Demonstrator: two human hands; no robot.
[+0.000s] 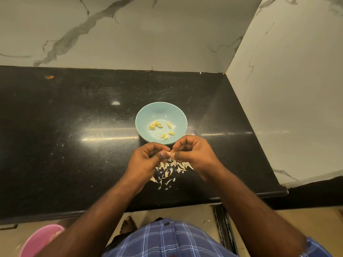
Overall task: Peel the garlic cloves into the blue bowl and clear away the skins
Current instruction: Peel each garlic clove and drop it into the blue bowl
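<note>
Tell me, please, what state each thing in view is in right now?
blue bowl: upright on the counter, holding several peeled cloves.
garlic clove: pinched between both hands, being peeled.
skins: scattered loose on the counter under the hands.
left hand: fingers curled, pinching the clove.
right hand: fingers curled, pinching the clove.
pink tub: on the floor, open.

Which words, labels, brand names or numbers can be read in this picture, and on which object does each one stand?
None: no readable text appears anywhere.
The blue bowl is plain, with no mark or brand.
The black countertop and the marble wall carry only veins and specks.
The pink tub and the checked shirt show no lettering.
</note>
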